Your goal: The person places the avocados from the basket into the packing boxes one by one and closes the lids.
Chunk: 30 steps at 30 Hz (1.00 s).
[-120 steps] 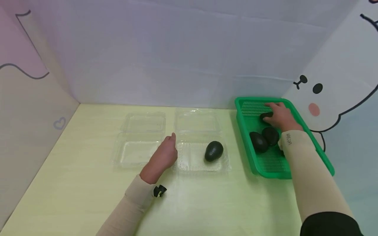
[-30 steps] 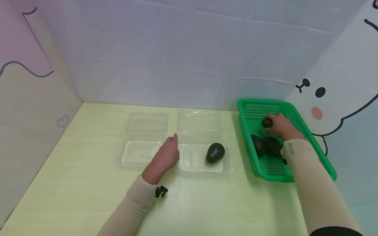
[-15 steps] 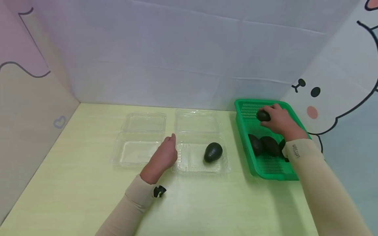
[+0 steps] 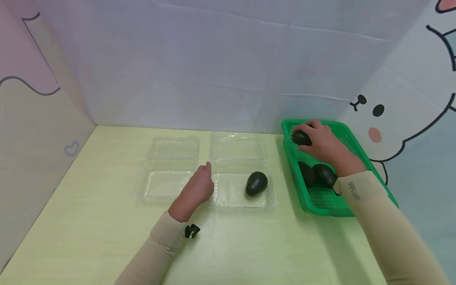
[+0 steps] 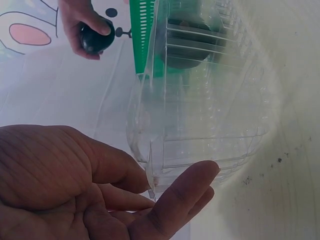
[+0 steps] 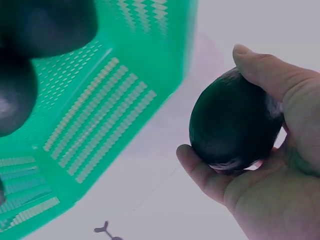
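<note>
My right hand (image 4: 322, 144) grips a dark avocado (image 4: 301, 137), lifted over the far left part of the green basket (image 4: 310, 204). In the right wrist view, thumb and fingers curl round this avocado (image 6: 235, 122), apart from the basket wall. My left hand (image 4: 197, 188) pinches the left rim of an open clear plastic clamshell container (image 4: 224, 190); the left wrist view has thumb and fingers (image 5: 182, 195) at that rim. Inside the container's right half lies another avocado (image 4: 256, 183). More avocados, such as one at the front (image 4: 324, 175), lie in the basket, partly hidden by the right sleeve.
Left of the held container is a second open clear clamshell (image 4: 165, 184), its lid (image 4: 174, 148) folded back toward the wall. The pale yellow table (image 4: 242, 249) meets a cloth-covered wall (image 4: 199, 79) behind. A printed cartoon wall stands beside the basket at right.
My right hand took an avocado from the basket, raised it and carried it left toward the basket's far left rim. The left hand has stayed at the container.
</note>
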Each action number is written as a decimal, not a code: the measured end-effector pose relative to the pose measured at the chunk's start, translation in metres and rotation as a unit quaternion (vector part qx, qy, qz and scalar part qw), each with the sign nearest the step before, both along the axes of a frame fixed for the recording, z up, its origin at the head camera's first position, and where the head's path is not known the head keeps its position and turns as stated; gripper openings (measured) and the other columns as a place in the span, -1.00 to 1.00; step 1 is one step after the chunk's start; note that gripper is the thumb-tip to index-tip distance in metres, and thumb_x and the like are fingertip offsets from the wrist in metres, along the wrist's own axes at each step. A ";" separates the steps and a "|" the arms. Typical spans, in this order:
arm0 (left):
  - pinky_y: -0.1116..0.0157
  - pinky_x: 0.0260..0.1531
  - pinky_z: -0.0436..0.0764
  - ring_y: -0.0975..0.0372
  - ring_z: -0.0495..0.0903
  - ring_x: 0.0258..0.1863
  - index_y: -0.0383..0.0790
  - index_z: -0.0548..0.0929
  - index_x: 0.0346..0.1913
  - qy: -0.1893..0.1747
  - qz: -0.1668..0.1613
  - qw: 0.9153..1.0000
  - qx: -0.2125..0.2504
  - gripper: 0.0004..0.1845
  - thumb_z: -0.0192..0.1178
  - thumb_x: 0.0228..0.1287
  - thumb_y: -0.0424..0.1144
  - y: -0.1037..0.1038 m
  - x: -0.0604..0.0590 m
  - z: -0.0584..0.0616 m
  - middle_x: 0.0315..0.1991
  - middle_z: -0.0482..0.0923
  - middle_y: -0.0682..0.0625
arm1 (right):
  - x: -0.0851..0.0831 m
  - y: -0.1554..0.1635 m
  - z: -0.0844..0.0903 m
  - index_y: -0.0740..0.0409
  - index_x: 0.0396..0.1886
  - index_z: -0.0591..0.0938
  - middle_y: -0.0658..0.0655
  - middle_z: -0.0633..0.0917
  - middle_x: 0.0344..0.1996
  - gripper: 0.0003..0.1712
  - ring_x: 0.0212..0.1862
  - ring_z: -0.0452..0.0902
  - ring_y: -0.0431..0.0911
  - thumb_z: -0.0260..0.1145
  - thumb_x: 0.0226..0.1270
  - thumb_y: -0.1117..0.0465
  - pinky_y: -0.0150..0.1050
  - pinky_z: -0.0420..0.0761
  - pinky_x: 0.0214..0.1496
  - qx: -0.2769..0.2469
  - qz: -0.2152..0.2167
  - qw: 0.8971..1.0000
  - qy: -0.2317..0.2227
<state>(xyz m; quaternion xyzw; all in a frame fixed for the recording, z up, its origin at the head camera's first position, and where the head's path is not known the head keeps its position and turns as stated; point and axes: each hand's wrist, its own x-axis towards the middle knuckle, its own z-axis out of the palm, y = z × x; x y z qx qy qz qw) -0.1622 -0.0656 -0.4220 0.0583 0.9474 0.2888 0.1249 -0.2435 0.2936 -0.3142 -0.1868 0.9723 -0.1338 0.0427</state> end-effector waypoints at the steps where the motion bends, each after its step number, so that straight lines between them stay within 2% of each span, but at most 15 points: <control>1: 0.01 0.07 0.59 -0.11 0.54 0.18 -0.60 0.04 0.56 -0.001 0.000 1.000 0.001 -0.34 -0.10 0.46 -0.50 0.000 0.000 0.000 0.39 0.29 -0.49 | 0.001 -0.003 0.001 0.12 0.41 0.46 0.43 0.28 0.33 -0.40 0.22 0.21 0.42 0.40 0.43 0.26 0.39 0.44 0.10 0.000 0.005 1.000 0.005; 7: 0.01 0.05 0.60 -0.11 0.55 0.15 -0.61 0.05 0.55 0.002 -0.001 1.000 0.005 -0.34 -0.10 0.45 -0.51 0.000 0.002 0.000 0.37 0.30 -0.49 | 0.009 -0.019 0.007 0.14 0.38 0.50 0.41 0.30 0.31 -0.41 0.22 0.24 0.40 0.44 0.40 0.27 0.37 0.43 0.11 -0.008 0.030 0.999 0.025; 16: 0.05 -0.06 0.61 -0.06 0.57 0.05 -0.61 0.04 0.55 0.004 0.001 1.000 0.010 -0.34 -0.11 0.44 -0.51 0.000 0.002 0.000 0.38 0.30 -0.48 | 0.022 -0.038 0.018 0.11 0.38 0.52 0.37 0.31 0.31 -0.43 0.21 0.23 0.36 0.40 0.41 0.31 0.33 0.48 0.10 -0.020 0.045 0.999 0.022; 25: -0.01 0.13 0.55 -0.14 0.48 0.28 -0.62 0.02 0.55 -0.006 0.008 1.000 0.020 -0.30 -0.05 0.45 -0.43 0.000 0.003 0.001 0.47 0.21 -0.46 | 0.023 -0.042 0.013 0.11 0.39 0.50 0.35 0.30 0.30 -0.42 0.21 0.23 0.36 0.41 0.41 0.32 0.29 0.51 0.06 -0.016 0.053 0.998 0.021; 30: 0.00 0.08 0.55 -0.12 0.49 0.24 -0.61 0.02 0.56 -0.006 0.010 1.000 0.025 -0.30 -0.07 0.44 -0.43 0.000 0.004 0.001 0.48 0.20 -0.46 | 0.021 -0.041 0.010 0.10 0.39 0.49 0.35 0.30 0.30 -0.42 0.21 0.22 0.37 0.40 0.42 0.31 0.30 0.49 0.07 -0.018 0.052 0.998 0.019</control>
